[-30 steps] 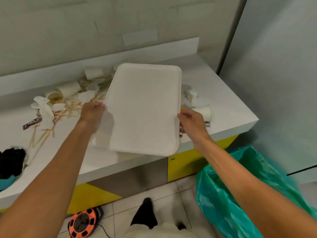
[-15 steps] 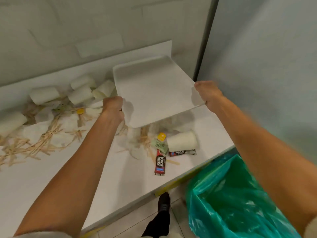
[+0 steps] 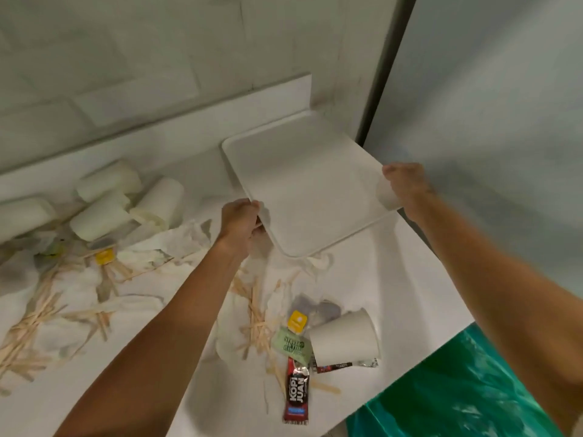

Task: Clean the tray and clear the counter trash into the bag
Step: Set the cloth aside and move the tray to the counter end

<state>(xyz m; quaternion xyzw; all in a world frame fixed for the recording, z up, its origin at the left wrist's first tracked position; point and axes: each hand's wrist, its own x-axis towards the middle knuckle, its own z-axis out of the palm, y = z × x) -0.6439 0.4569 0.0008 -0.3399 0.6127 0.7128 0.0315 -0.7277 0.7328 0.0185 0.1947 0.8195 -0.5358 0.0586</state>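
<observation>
Tray (image 3: pixel 309 184), one, held by two hands (image 3: pixel 239 220) (image 3: pixel 407 184); five paper cups (image 3: pixel 22 216) (image 3: pixel 108 181) (image 3: pixel 101 216) (image 3: pixel 161 200) (image 3: pixel 344 339) on counter (image 3: pixel 394 279)

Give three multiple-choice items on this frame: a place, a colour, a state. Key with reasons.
1. Where is the bag? A) below the counter's right end B) hung on the wall C) on the countertop
2. The KOPI JUAN sachet is: A) green B) red and black C) yellow
3. The tray is: A) lying untouched B) inside the bag C) gripped by both hands
Key: A, green plastic shows under the counter edge; B, its wrapper is red and black; C, the left hand and right hand hold opposite edges.
</observation>
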